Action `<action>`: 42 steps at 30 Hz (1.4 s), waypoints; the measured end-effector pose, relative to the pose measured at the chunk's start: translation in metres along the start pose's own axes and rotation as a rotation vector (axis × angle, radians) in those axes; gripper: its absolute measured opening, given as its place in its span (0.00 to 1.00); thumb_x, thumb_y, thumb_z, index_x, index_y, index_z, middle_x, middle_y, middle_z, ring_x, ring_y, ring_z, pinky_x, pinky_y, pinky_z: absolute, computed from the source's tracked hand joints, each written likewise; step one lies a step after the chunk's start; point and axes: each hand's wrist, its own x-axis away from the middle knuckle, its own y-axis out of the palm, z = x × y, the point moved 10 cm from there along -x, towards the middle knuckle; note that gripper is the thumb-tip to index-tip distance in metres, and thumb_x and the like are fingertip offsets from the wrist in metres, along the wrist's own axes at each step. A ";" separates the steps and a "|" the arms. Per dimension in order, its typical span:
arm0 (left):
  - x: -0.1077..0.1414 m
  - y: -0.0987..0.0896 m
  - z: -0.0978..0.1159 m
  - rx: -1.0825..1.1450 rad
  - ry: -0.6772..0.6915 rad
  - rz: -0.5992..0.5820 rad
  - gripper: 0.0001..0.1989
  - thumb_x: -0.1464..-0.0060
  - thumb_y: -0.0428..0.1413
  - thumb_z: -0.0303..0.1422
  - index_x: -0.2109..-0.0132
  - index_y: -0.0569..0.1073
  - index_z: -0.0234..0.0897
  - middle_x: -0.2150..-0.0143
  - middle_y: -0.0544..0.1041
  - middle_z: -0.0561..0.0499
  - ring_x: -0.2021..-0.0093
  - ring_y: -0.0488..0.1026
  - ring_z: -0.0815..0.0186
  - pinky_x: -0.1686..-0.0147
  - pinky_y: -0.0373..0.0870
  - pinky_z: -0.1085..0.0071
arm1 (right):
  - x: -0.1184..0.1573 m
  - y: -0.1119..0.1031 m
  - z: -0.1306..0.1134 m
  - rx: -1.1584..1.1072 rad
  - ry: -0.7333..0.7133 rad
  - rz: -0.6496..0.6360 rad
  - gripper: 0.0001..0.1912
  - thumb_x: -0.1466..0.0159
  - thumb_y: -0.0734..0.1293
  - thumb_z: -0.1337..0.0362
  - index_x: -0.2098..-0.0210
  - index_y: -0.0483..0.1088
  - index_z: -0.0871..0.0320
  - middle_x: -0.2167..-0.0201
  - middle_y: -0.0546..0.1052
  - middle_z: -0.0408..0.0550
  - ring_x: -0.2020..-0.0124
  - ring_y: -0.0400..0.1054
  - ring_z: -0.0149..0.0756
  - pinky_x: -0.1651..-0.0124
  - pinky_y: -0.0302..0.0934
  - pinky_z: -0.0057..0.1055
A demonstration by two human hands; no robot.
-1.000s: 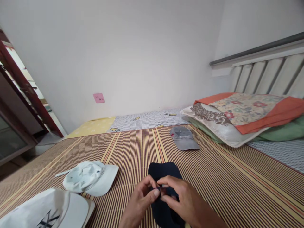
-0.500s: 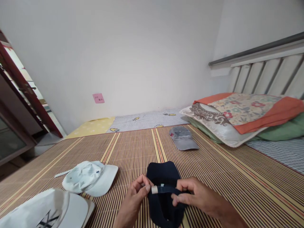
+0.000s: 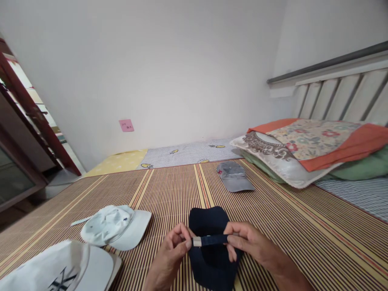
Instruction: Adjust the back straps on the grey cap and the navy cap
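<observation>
A dark navy cap (image 3: 209, 218) lies on the striped mat in front of me, its brim pointing away and its inside partly showing. Across its back opening runs the adjusting strap (image 3: 214, 239), with a pale metal buckle (image 3: 197, 241) near its left end. My left hand (image 3: 174, 246) pinches the strap beside the buckle between thumb and fingertips. The thumb and index finger of my right hand (image 3: 250, 244) grip the strap's other end, and the lower fingers hang over the cap's opening.
To the left lie a pale mint cap (image 3: 109, 226) and white caps (image 3: 60, 262), one with black lettering. Farther off sits a grey cap (image 3: 233, 176). Pillows (image 3: 315, 141) are stacked at the right by the headboard, and a pink note (image 3: 126, 125) is on the wall.
My right fingers have closed on the strap, which is now raised and stretched straight across the cap's opening. My left hand has stayed by the buckle.
</observation>
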 end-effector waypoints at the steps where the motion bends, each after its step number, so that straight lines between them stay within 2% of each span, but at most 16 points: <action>1: 0.001 0.000 0.000 -0.001 -0.004 0.004 0.15 0.47 0.69 0.39 0.66 0.72 0.38 0.66 0.75 0.52 0.65 0.68 0.67 0.63 0.62 0.70 | 0.000 0.000 -0.001 -0.001 -0.002 0.006 0.16 0.30 0.70 0.52 0.64 0.74 0.59 0.76 0.80 0.44 0.72 0.73 0.33 0.62 0.62 0.32; 6: 0.005 0.002 0.001 -0.167 -0.078 0.029 0.17 0.40 0.63 0.47 0.56 0.76 0.38 0.68 0.71 0.55 0.68 0.63 0.69 0.66 0.56 0.71 | 0.000 0.001 -0.001 -0.001 -0.006 0.004 0.15 0.29 0.69 0.52 0.63 0.75 0.59 0.76 0.81 0.44 0.72 0.73 0.33 0.62 0.62 0.32; 9: 0.005 0.007 0.001 -0.289 -0.108 -0.002 0.19 0.41 0.63 0.49 0.57 0.79 0.36 0.68 0.73 0.52 0.66 0.66 0.68 0.64 0.57 0.70 | -0.001 0.003 -0.001 0.018 -0.012 -0.004 0.16 0.29 0.70 0.52 0.63 0.75 0.59 0.76 0.80 0.44 0.72 0.73 0.33 0.62 0.61 0.32; 13: 0.005 0.006 -0.002 -0.286 -0.111 -0.021 0.19 0.42 0.64 0.48 0.59 0.78 0.35 0.70 0.76 0.51 0.68 0.68 0.67 0.64 0.57 0.69 | -0.002 0.002 0.000 0.031 0.015 0.010 0.16 0.30 0.70 0.52 0.63 0.75 0.59 0.76 0.81 0.44 0.71 0.73 0.33 0.61 0.62 0.32; 15: 0.005 0.004 0.000 -0.271 -0.078 -0.024 0.19 0.43 0.64 0.48 0.59 0.78 0.36 0.68 0.76 0.51 0.66 0.69 0.66 0.62 0.59 0.69 | -0.001 0.001 0.001 0.027 0.012 0.007 0.16 0.30 0.70 0.52 0.63 0.75 0.59 0.76 0.80 0.44 0.71 0.73 0.33 0.61 0.61 0.32; 17: 0.005 0.006 0.001 -0.262 -0.065 -0.061 0.20 0.47 0.68 0.47 0.57 0.79 0.37 0.64 0.76 0.51 0.62 0.69 0.65 0.60 0.60 0.69 | -0.002 0.000 0.002 0.023 0.003 0.003 0.16 0.30 0.70 0.51 0.63 0.75 0.59 0.76 0.80 0.43 0.71 0.73 0.32 0.61 0.61 0.31; 20: 0.005 0.009 -0.001 -0.262 -0.084 -0.109 0.22 0.53 0.72 0.44 0.54 0.79 0.39 0.62 0.75 0.52 0.63 0.67 0.67 0.64 0.58 0.72 | -0.002 -0.004 0.007 0.024 -0.002 0.015 0.15 0.29 0.69 0.52 0.62 0.74 0.58 0.75 0.81 0.43 0.71 0.73 0.32 0.62 0.61 0.31; 23: 0.004 0.007 -0.001 -0.237 -0.077 -0.065 0.20 0.51 0.71 0.42 0.55 0.79 0.38 0.66 0.72 0.54 0.67 0.63 0.70 0.68 0.55 0.73 | 0.000 -0.006 0.008 0.075 0.014 0.018 0.15 0.28 0.68 0.53 0.64 0.72 0.57 0.76 0.80 0.43 0.72 0.72 0.33 0.63 0.61 0.31; 25: 0.003 0.007 0.000 -0.210 -0.072 -0.049 0.19 0.51 0.71 0.42 0.56 0.79 0.38 0.67 0.72 0.54 0.68 0.62 0.70 0.68 0.54 0.73 | 0.001 -0.004 0.002 0.150 0.040 0.020 0.13 0.28 0.67 0.54 0.65 0.72 0.56 0.76 0.80 0.43 0.71 0.73 0.34 0.62 0.62 0.32; 28: 0.003 0.009 -0.001 -0.206 -0.072 -0.057 0.17 0.51 0.72 0.41 0.58 0.79 0.38 0.68 0.72 0.54 0.69 0.62 0.71 0.69 0.54 0.73 | 0.003 0.001 -0.017 0.312 0.062 0.102 0.06 0.31 0.68 0.61 0.58 0.75 0.55 0.65 0.82 0.45 0.61 0.77 0.38 0.54 0.66 0.35; 31: 0.002 0.010 -0.003 -0.184 -0.083 -0.065 0.19 0.51 0.72 0.40 0.54 0.79 0.40 0.66 0.75 0.54 0.69 0.65 0.72 0.69 0.55 0.74 | 0.002 0.013 -0.041 0.492 0.027 0.201 0.18 0.38 0.71 0.69 0.49 0.76 0.50 0.56 0.82 0.44 0.53 0.76 0.40 0.46 0.66 0.37; 34: 0.001 0.010 -0.004 -0.158 -0.078 -0.064 0.23 0.50 0.72 0.40 0.49 0.77 0.42 0.62 0.77 0.52 0.65 0.70 0.69 0.65 0.60 0.73 | -0.004 0.033 -0.051 0.596 -0.025 0.184 0.21 0.41 0.69 0.75 0.52 0.78 0.50 0.55 0.83 0.43 0.52 0.76 0.39 0.46 0.65 0.36; 36: 0.001 0.011 -0.002 -0.165 -0.069 -0.070 0.22 0.49 0.71 0.41 0.49 0.77 0.41 0.59 0.78 0.50 0.60 0.73 0.65 0.61 0.63 0.71 | -0.007 0.041 -0.052 0.609 -0.051 0.166 0.20 0.41 0.67 0.76 0.54 0.79 0.50 0.55 0.83 0.42 0.51 0.76 0.38 0.45 0.65 0.35; 38: 0.001 0.012 -0.001 -0.221 -0.066 -0.073 0.19 0.48 0.69 0.41 0.51 0.78 0.40 0.57 0.78 0.48 0.57 0.74 0.62 0.58 0.64 0.68 | -0.008 0.044 -0.050 0.599 -0.054 0.164 0.19 0.39 0.67 0.76 0.54 0.80 0.50 0.56 0.83 0.42 0.51 0.76 0.37 0.46 0.64 0.34; 42: 0.001 0.013 0.004 -0.478 -0.046 -0.069 0.15 0.47 0.67 0.43 0.56 0.80 0.39 0.60 0.77 0.49 0.59 0.69 0.61 0.59 0.61 0.66 | -0.008 0.037 -0.046 0.603 -0.051 0.199 0.14 0.35 0.68 0.72 0.56 0.80 0.50 0.58 0.83 0.41 0.55 0.76 0.36 0.50 0.65 0.32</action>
